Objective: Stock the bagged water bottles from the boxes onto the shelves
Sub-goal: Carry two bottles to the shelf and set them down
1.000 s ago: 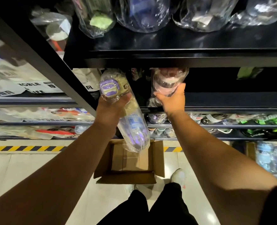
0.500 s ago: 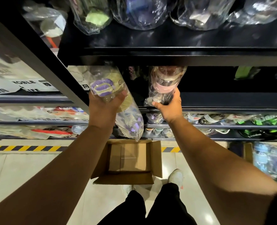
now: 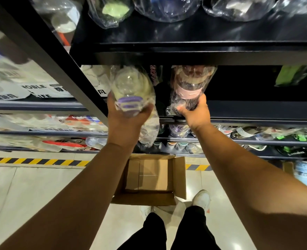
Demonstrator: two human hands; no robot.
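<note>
1. Nearest to me, below both hands, are my black trouser legs (image 3: 167, 231) and one white shoe (image 3: 202, 199) on pale floor.
2. Just past my feet, straight under my hands, an open cardboard box (image 3: 179, 177) sits with its flaps up. Only bare cardboard shows inside.
3. My left hand (image 3: 125, 121) has its fingers curled round the lid end of the purple-lidded bagged bottle (image 3: 133, 87). The clear body runs up and away from my palm, and loose bag plastic hangs down to the right of my wrist.
4. My right hand (image 3: 194, 114) grips the lower end of the pink-banded bagged bottle (image 3: 190, 87). It rises above my fingers, and its top is just under the black shelf board (image 3: 239, 57). The band's print is too small to read.
5. The two bottles are side by side with a dark gap between them.
6. Left of my left hand, beyond the slanting black post (image 3: 59, 60), white packs (image 3: 35, 89) read "NOBLE" and "LIFE".
7. Farthest, above both hands, more bagged bottles (image 3: 167, 8) lie on the upper shelf.
</note>
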